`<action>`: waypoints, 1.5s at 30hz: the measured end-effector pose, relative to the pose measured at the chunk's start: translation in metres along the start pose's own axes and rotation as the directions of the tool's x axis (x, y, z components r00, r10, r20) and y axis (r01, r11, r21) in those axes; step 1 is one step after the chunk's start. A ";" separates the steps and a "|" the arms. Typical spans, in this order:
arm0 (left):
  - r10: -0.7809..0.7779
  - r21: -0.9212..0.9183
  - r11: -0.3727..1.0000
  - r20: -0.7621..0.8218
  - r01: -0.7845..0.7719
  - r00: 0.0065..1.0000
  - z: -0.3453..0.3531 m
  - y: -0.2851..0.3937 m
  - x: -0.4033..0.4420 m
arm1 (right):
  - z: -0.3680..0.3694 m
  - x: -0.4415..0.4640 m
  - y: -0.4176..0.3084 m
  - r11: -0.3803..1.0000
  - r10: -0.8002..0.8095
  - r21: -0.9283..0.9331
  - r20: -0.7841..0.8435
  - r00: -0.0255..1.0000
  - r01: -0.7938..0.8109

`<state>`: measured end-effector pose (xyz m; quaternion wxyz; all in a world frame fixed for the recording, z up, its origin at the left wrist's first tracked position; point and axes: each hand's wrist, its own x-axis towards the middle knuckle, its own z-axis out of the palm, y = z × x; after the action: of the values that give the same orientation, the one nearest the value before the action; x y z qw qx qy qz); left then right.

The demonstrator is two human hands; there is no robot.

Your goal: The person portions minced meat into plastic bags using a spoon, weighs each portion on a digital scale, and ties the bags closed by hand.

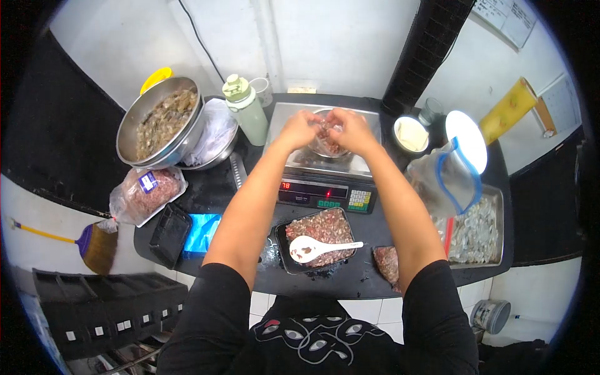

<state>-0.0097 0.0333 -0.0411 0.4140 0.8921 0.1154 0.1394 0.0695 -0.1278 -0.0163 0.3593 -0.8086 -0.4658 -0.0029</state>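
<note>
Upper centre: left hand (301,129) and right hand (351,132) curled at bagged meat (330,145) in bowl (325,155); exact pinch unclear. Light touch, no leaning on scale (300,164), suited steady reading.

The number "78" glowed in red at the left end of the display (312,189) on the front of the scale (292,165), which stood toward the middle of the far edge of the counter (209,187); whether more digits belonged to it could not be told. The marks on the scale's keypad (359,199), to the right of that display, were too small to read. So was the print on the purple-and-white label (148,182) of the bagged meat (161,196) by the counter's left edge, and the writing on the wall sheets (507,20) beyond its far right corner.
</note>
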 end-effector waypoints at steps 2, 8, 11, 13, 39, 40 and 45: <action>-0.124 -0.096 0.986 0.136 0.138 0.983 -0.008 0.000 0.002 | 0.005 0.000 0.006 1.000 -0.026 0.016 -0.024 0.999 0.026; -0.158 -0.230 0.952 0.193 0.201 0.968 -0.003 -0.010 0.005 | 0.006 0.002 0.005 0.990 -0.033 0.139 -0.035 0.999 0.038; -0.150 -0.266 0.936 0.297 0.233 0.943 -0.004 -0.011 0.006 | -0.002 -0.001 -0.005 0.998 -0.047 0.033 -0.040 0.998 0.048; -0.089 0.001 0.996 -0.024 0.089 0.996 0.007 -0.019 0.010 | -0.005 -0.002 -0.009 0.999 0.031 0.005 -0.058 0.998 -0.031; -0.124 -0.337 0.914 0.301 0.227 0.945 -0.010 0.007 0.003 | 0.011 0.004 0.002 0.974 0.134 0.196 -0.071 0.988 -0.118; -0.127 -0.341 0.912 0.293 0.228 0.948 -0.009 0.012 0.001 | 0.005 0.003 -0.002 0.986 0.119 0.128 -0.085 0.989 -0.108; -0.150 0.004 0.988 0.228 0.154 0.962 -0.013 0.022 -0.001 | 0.001 -0.001 0.002 0.986 0.139 0.105 -0.112 0.984 -0.127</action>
<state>-0.0131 0.0280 -0.0162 0.4402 0.8878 0.1344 0.0051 0.0700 -0.1291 -0.0183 0.4247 -0.8179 -0.3882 -0.0043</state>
